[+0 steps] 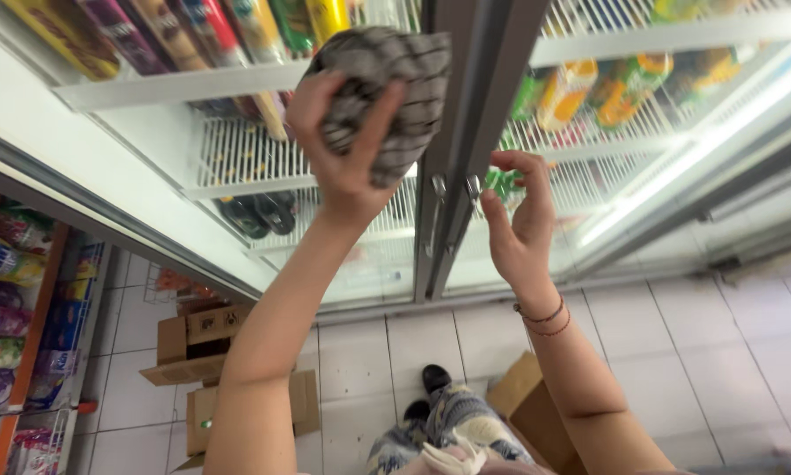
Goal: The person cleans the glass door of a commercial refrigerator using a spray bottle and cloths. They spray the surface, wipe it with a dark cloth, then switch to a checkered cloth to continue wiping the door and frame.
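I have one grey striped cloth (387,92), bunched up and clenched in my left hand (343,149), pressed against the glass of the left cooler door (263,149) near that door's inner edge. My right hand (520,220) is slack and grasps nothing, its fingers curled loosely just beside the two small door handles (453,189) where the two glass doors meet at the centre frame (466,105). The cloth sits up and to the left of my right hand, across that frame. Behind the glass I see wire shelves with bottles, too many to count. Below, the tiled floor (730,343) lies open to my right; three cardboard boxes (197,343) crowd the floor near my feet.
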